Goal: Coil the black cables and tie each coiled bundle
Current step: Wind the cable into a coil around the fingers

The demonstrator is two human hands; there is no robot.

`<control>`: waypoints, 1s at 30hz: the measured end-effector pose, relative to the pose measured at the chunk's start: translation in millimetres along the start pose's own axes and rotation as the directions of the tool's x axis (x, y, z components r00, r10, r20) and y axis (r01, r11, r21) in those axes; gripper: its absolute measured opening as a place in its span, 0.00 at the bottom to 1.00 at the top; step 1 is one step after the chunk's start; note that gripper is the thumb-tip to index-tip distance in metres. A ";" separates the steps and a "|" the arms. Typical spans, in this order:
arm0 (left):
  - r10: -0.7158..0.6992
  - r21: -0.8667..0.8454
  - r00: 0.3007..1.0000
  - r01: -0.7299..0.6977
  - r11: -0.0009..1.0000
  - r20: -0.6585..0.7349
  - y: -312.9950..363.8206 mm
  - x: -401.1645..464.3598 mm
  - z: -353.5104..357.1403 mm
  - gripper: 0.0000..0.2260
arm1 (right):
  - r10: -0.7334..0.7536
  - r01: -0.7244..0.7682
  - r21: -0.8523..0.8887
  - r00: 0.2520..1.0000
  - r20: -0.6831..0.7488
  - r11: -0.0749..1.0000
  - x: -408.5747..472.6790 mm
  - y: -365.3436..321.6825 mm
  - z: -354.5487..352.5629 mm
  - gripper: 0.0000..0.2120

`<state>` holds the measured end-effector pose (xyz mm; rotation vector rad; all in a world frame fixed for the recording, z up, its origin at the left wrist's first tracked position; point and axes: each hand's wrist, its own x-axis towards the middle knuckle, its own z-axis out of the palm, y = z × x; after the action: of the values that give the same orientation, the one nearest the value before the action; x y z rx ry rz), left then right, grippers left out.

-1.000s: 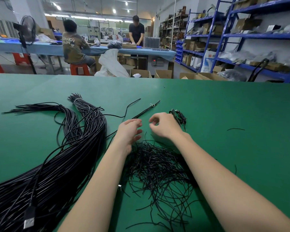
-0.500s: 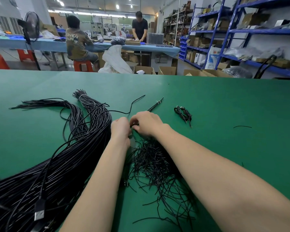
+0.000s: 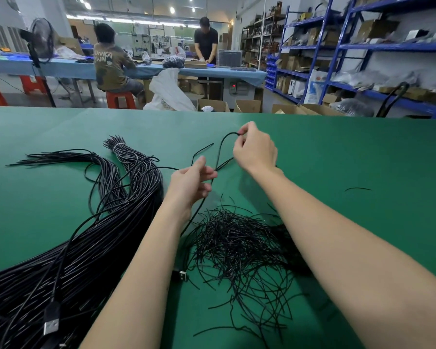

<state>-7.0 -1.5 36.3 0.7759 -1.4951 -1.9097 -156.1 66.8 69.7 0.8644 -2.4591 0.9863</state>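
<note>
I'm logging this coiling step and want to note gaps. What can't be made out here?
- Head view: the cable pinched by the right hand runs behind the left hand; that grip is hidden.
- The big cable bundle is cut off by the left and bottom edges.
- The tie pile is partly hidden by the right forearm.

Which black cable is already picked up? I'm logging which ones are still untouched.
The single cable arched between the hands: the right hand pinches its bend, the left hand holds it lower. The big cable bundle lies on the table.
</note>
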 end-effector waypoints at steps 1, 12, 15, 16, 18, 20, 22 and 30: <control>0.015 0.046 0.998 -0.018 0.999 0.063 2.0 -1.7 1.8 0.16 | 0.041 -0.041 0.022 0.999 -0.027 0.999 0.7 2.2 -6.4 0.08; 0.027 0.077 0.987 -0.040 0.996 0.159 6.5 -5.3 11.8 0.31 | 0.000 -0.022 0.421 0.999 0.053 0.907 -41.0 64.3 -73.9 0.14; 0.042 -0.156 0.998 -0.035 0.987 0.039 10.1 -3.9 9.4 0.21 | 0.084 -0.098 0.161 0.992 0.090 0.982 -45.5 90.1 -86.3 0.14; 0.042 -0.169 0.997 -0.030 0.985 0.067 10.3 -3.9 9.2 0.21 | 0.119 -0.122 0.007 0.977 0.177 0.993 -45.4 93.5 -89.0 0.13; 0.051 -0.102 0.979 -0.031 0.994 0.198 9.2 -6.6 12.4 0.23 | 0.114 -0.095 -0.070 0.932 0.345 0.993 -46.3 89.9 -88.7 0.08; 0.038 0.019 0.934 -0.048 0.999 0.356 5.7 -11.1 20.8 0.22 | -0.001 -0.066 0.147 0.910 0.414 0.987 -53.6 71.0 -84.7 0.07; 0.007 0.092 0.892 -0.055 0.994 0.453 2.7 -13.9 29.4 0.21 | -0.101 -0.067 0.336 0.883 0.457 0.939 -61.3 50.5 -77.8 0.15; 0.007 -0.156 0.952 0.043 0.987 0.307 4.4 -8.5 23.2 0.21 | -0.242 -0.181 0.533 0.740 0.628 0.826 -78.6 47.9 -70.6 0.12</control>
<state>-18.3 18.6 45.9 0.4352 -1.4883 -2.2113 -121.7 176.5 54.1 1.7287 -2.7078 1.6845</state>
